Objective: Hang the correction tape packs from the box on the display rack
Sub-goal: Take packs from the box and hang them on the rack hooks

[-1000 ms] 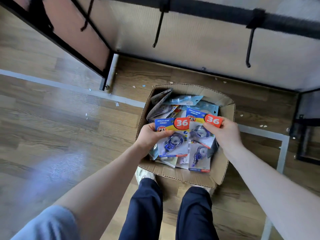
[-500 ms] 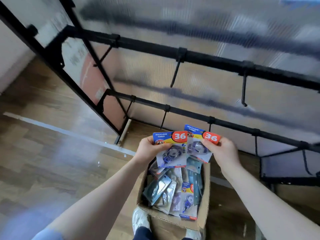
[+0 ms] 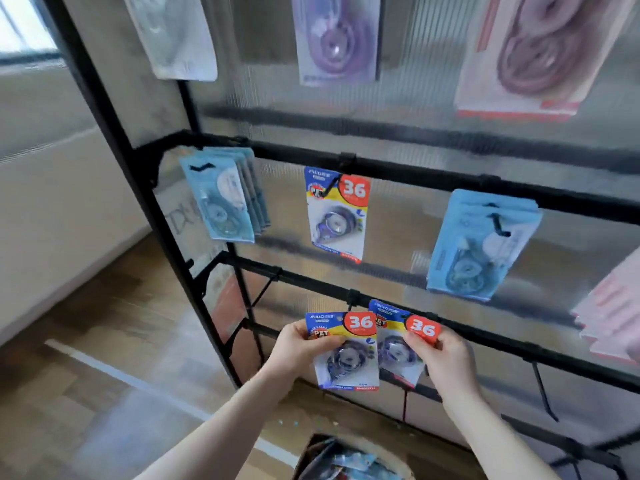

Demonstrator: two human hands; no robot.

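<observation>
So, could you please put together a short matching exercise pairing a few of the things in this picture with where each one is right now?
Things
1. pack in the left hand
2. pack in the right hand
3. hung "36" pack
4. cardboard box

Places
A. on the floor at the bottom edge of the view
B. on the middle hook of the middle rail
C. in front, overlapping the other held pack
D. behind, pinched at its red "36" corner

Pairs: 1-C, 2-D, 3-B, 4-A
</observation>
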